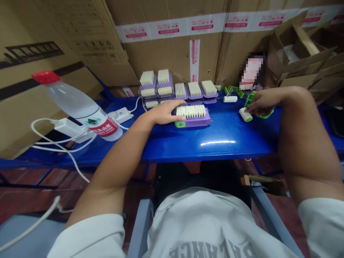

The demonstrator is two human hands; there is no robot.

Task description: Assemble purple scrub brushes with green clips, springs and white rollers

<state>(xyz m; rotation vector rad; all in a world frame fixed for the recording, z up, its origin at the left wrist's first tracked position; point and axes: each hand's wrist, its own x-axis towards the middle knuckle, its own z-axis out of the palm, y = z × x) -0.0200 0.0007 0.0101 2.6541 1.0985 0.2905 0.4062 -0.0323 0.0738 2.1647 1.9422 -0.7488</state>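
A purple brush with rows of white bristles and a green tab at its left end lies on the blue table. My left hand grips that left end, thumb in front and fingers behind. To the right, my right hand reaches down with bent fingers, fingertips on a small white roller with a green end. Green plastic pieces show around and under this hand, partly hidden by it. A second white roller lies a little to the left, before a green frame.
Behind my left hand, several purple brushes stand in a row, some stacked. A water bottle leans at the left among white cables and a white adapter. Cardboard boxes wall the back; a pixelated device stands right.
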